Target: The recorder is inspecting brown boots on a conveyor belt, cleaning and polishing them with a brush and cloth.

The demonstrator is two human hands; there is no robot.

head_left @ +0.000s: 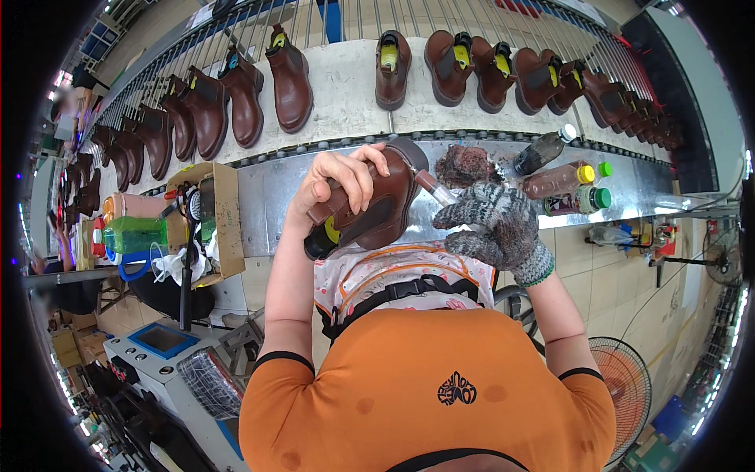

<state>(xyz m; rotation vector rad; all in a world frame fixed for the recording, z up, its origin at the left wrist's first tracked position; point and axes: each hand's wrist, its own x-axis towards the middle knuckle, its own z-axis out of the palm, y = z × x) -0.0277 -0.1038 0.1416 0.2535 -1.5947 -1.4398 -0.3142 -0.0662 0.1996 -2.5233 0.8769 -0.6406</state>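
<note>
My bare left hand (340, 182) grips a brown ankle boot (376, 206) and holds it tilted above my lap, sole turned away. My right hand (494, 222), in a grey knitted glove, holds a small brush-like tool (435, 187) whose tip touches the boot's side. Just beyond the boot, a dark brown rag or pad (465, 164) lies on the metal ledge (271, 193).
A conveyor belt (346, 86) carries a row of brown boots (291, 79) across the back. Several bottles (568, 182) lie on the ledge at right. A cardboard box (212, 220) with tools and a green bottle (134, 234) stand at left. A fan (625, 385) is at lower right.
</note>
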